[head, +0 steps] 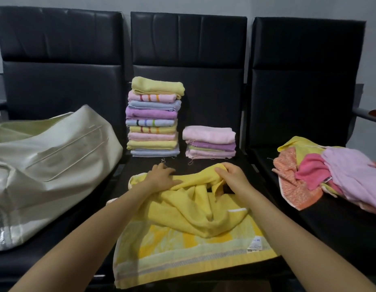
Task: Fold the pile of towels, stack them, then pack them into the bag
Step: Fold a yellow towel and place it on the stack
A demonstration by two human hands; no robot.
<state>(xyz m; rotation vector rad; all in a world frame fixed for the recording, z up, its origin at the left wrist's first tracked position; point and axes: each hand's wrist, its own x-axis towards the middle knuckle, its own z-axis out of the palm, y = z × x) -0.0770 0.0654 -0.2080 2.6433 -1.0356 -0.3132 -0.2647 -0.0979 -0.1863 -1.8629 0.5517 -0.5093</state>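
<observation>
Our left hand (162, 175) presses flat on the yellow towel (189, 220) rumpled across the middle seat (178, 163); our right hand (231, 175) pinches its bunched far edge. Soft, light, floppy: best held by corners

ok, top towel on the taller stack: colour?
Plain pale yellow-green top towel on the taller stack; head view.

A bare strip of middle seat (183, 163) separates the yellow towel (193, 218) from two folded stacks (153, 119) (209, 142). Bag (46, 161) blocks the left; unfolded pile (330, 171) blocks the right.
</observation>
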